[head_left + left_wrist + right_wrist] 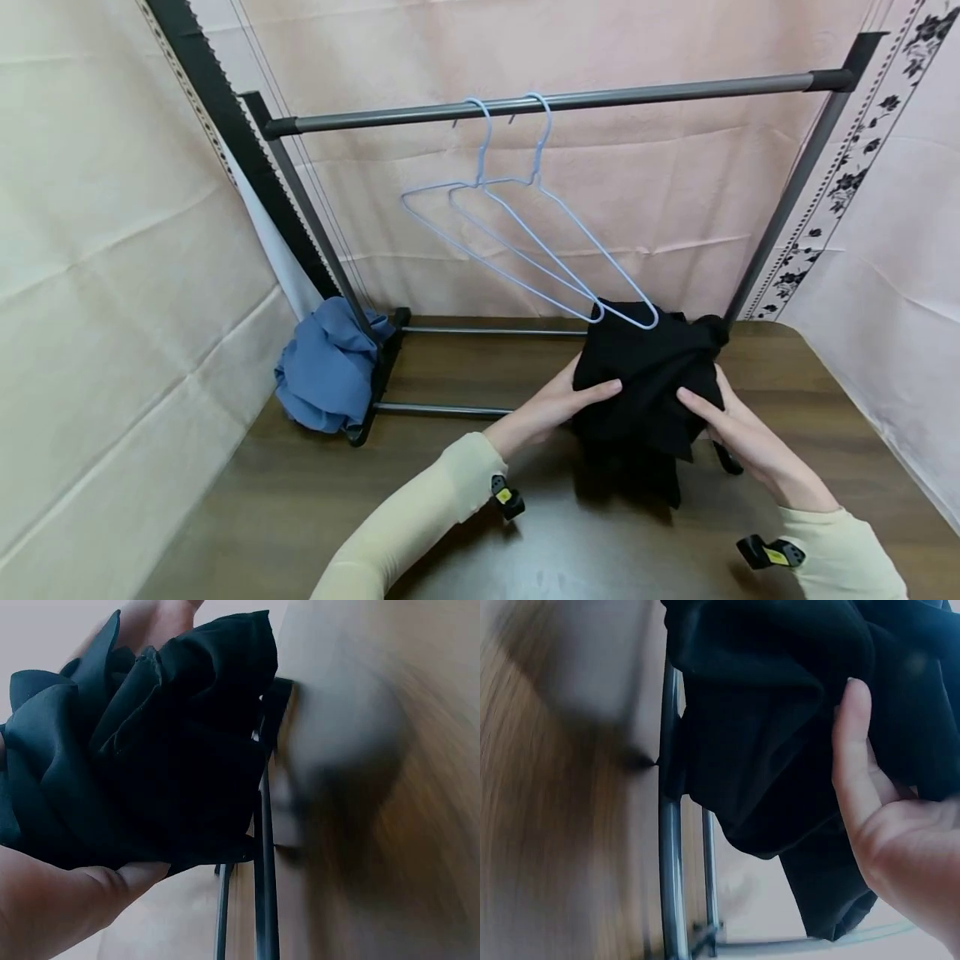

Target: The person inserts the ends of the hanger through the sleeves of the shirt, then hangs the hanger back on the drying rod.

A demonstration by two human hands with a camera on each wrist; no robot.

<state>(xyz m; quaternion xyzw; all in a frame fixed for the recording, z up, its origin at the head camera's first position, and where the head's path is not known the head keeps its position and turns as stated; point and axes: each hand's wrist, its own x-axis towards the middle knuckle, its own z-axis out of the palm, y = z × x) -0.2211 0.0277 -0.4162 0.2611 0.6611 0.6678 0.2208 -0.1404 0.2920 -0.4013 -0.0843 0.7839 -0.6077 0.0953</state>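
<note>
A bunched black piece of cloth [637,375] is held up between both hands, over the right part of the table; its folds hide what kind of garment it is. My left hand [551,407] grips its left side, thumb on the near face and the other fingers behind the cloth. On the opposite side my right hand [742,429] holds it the same way, its thumb [852,727] lying along the fabric in the right wrist view. Two light blue hangers [482,154] hang from the rack's top rail [675,92], their right lower corners overlapping the cloth in the head view.
A crumpled blue cloth [326,367] lies by the rack's left foot [384,379]. Low crossbars [442,411] run between the feet on the brown wooden table [300,492]. Pale fabric curtains [135,275] enclose the back and sides.
</note>
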